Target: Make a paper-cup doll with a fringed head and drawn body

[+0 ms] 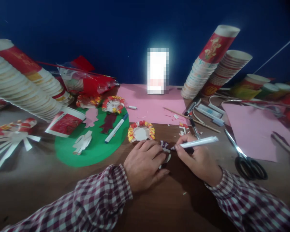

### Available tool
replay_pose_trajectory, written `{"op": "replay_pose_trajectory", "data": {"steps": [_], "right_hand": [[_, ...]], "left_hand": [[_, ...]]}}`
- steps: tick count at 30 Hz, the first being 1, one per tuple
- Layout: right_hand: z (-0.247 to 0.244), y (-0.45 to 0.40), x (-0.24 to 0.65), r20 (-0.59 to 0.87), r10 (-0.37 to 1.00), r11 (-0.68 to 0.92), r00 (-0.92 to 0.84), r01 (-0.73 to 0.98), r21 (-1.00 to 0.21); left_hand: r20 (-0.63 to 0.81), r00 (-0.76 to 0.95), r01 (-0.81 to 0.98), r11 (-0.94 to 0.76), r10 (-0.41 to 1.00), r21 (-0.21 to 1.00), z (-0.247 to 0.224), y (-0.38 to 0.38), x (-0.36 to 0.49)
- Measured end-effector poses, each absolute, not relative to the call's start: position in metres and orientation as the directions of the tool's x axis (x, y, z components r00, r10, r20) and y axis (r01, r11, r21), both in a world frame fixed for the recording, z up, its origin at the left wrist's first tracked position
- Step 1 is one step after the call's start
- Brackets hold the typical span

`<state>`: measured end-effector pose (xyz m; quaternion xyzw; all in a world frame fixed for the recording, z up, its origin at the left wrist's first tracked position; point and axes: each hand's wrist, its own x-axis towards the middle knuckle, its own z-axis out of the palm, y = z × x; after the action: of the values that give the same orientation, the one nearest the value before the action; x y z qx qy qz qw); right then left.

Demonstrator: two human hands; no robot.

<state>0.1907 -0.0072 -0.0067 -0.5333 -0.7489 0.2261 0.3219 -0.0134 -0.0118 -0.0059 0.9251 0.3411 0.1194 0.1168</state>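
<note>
My right hand (199,159) is closed around a white marker (199,141). The marker's tip is at a small paper cutout (164,147), partly coloured dark purple. My left hand (146,164) rests flat over that cutout on the table, fingers bent a little and thumb apart; much of the cutout is hidden beneath it. Just beyond my hands lies a ring-shaped paper piece (141,132) with curled red and yellow edges and a white centre. A small red and white scrap (183,129) sits beyond the marker.
A green paper disc (70,153) bears cutouts and a blue-and-white marker (116,128). Tall paper-cup stacks lean at left (26,83) and right (200,74). Black-handled scissors (248,161) lie right of my hand, beside pink paper (253,138). A bright phone-like screen (158,71) stands behind.
</note>
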Motion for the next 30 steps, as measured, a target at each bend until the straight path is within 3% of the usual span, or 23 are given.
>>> {"op": "replay_pose_trajectory", "data": {"steps": [30], "right_hand": [[-0.0046, -0.0078, 0.1915, 0.191, 0.962, 0.272, -0.194, 0.683, -0.678]], "left_hand": [[0.164, 0.736, 0.603, -0.746, 0.657, 0.283, -0.0050, -0.0110, -0.0135]]}}
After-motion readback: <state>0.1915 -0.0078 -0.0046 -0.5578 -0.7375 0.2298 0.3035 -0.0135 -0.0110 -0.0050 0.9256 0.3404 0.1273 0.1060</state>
